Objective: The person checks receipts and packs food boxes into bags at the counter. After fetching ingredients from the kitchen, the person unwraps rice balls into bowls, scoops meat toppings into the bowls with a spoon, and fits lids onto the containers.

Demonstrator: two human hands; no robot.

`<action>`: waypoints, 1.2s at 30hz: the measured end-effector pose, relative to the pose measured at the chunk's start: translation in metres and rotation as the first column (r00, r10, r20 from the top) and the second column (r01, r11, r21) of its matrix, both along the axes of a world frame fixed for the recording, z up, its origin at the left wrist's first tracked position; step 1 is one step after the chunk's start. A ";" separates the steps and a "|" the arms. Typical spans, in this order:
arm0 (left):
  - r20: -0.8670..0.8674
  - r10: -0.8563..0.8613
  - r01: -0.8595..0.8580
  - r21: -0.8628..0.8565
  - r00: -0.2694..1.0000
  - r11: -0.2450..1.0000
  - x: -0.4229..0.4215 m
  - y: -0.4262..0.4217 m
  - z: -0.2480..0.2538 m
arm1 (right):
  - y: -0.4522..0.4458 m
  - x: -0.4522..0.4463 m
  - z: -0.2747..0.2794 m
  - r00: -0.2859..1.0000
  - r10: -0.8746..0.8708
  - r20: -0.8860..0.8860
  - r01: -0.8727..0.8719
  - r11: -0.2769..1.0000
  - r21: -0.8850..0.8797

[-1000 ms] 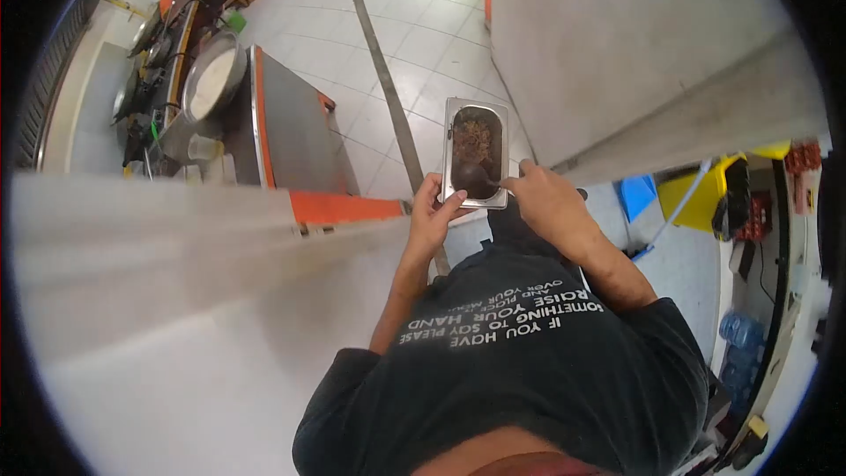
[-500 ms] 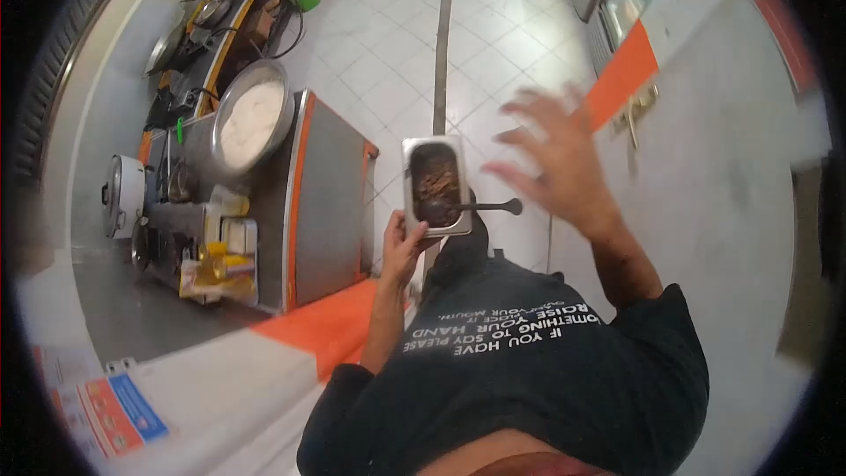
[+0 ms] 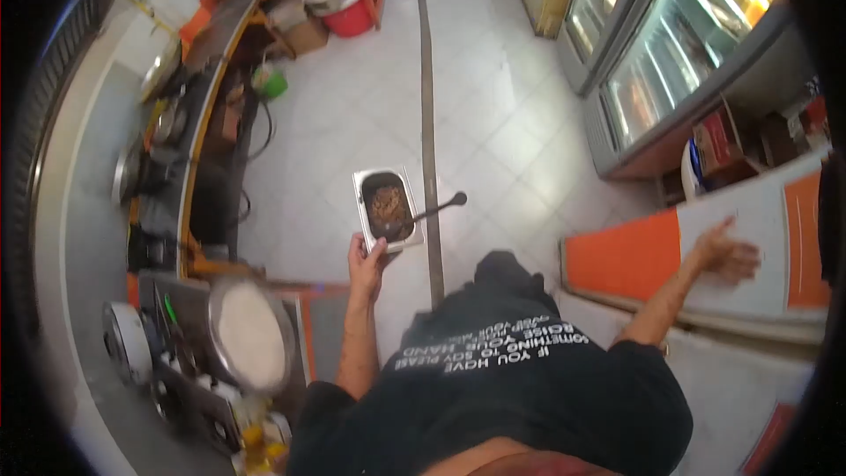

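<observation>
My left hand (image 3: 368, 264) grips the near end of a small rectangular metal pan (image 3: 360, 196), thumb over the rim. Brown, chopped-looking food (image 3: 388, 203) lies in it; I cannot tell its exact kind. A dark spoon (image 3: 439, 206) rests in the pan, its handle sticking out over the right rim. Out to the right, my right hand (image 3: 724, 252) is empty with fingers spread, slightly blurred. It is over a white and orange panel (image 3: 624, 251); whether it touches the panel I cannot tell.
Glass-door fridges (image 3: 656, 70) stand at the upper right, with boxes (image 3: 718, 141) below. At left runs a counter with pans and a large metal bowl (image 3: 251, 335) of white contents. A red bucket (image 3: 350, 16) and a green container (image 3: 271, 84) are further ahead on the floor.
The view has moved forward along the floor, and the bowl now appears lower. My right hand has swung out to the right, away from the pan. My left hand still holds the pan.
</observation>
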State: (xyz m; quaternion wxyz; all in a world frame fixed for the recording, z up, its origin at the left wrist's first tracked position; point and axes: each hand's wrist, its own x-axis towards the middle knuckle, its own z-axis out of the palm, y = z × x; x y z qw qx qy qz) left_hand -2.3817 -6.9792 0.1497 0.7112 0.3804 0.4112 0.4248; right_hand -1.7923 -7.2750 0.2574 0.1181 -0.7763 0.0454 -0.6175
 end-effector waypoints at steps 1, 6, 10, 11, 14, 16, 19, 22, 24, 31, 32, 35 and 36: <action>-0.017 -0.010 0.010 0.029 1.000 1.000 0.031 0.050 -0.004 | 0.018 0.022 -0.005 0.999 -0.022 0.050 0.022 1.000 -0.001; 0.100 -0.023 0.023 0.004 0.995 1.000 0.142 0.211 0.019 | 0.197 0.024 0.024 0.998 0.007 0.068 -0.005 0.999 -0.041; 0.206 0.052 -0.040 -0.066 0.977 0.997 0.221 0.344 0.030 | 0.424 0.125 0.007 0.662 0.687 -0.301 -0.609 0.726 0.318; 0.211 0.070 -0.056 -0.071 0.975 0.996 0.235 0.375 0.029 | 0.492 0.144 0.006 0.240 0.806 -0.541 -0.673 0.540 0.506; 0.223 0.134 -0.120 -0.072 0.966 0.990 0.267 0.458 0.037 | 0.676 0.121 0.031 -0.305 0.137 -0.942 -0.931 0.165 0.325; 0.171 0.173 -0.168 -0.047 0.970 0.985 0.285 0.518 0.036 | 0.795 0.109 0.037 -0.531 0.119 -0.839 -0.848 -0.078 0.525; 0.072 0.202 -0.202 -0.007 0.977 0.979 0.322 0.614 0.015 | 0.954 0.151 0.043 -0.957 -0.038 -0.287 -0.272 -0.223 0.936; 0.018 0.319 -0.317 -0.062 0.948 0.946 0.338 0.720 -0.029 | 1.092 0.239 -0.080 -0.923 0.368 0.111 0.037 -0.202 0.979; 0.076 0.494 -0.475 -0.183 0.866 0.861 0.359 0.791 0.027 | 1.197 0.256 -0.133 -0.897 0.443 -0.012 -0.058 -0.089 0.994; 0.247 0.416 -0.433 0.020 0.875 0.901 0.453 1.041 0.045 | 1.419 0.301 -0.199 -0.879 0.029 -0.477 -0.461 0.209 0.862; 0.228 0.468 -0.486 0.026 0.854 0.874 0.478 1.066 0.058 | 1.455 0.319 -0.212 -0.864 -0.036 -0.502 -0.498 0.199 0.844; 0.226 0.467 -0.499 0.110 0.855 0.860 0.533 1.157 0.054 | 1.574 0.377 -0.245 -0.788 -0.201 -0.582 -0.612 0.150 0.776; 0.216 0.450 -0.482 0.129 0.866 0.867 0.549 1.192 0.047 | 1.619 0.399 -0.252 -0.763 -0.235 -0.602 -0.638 0.127 0.759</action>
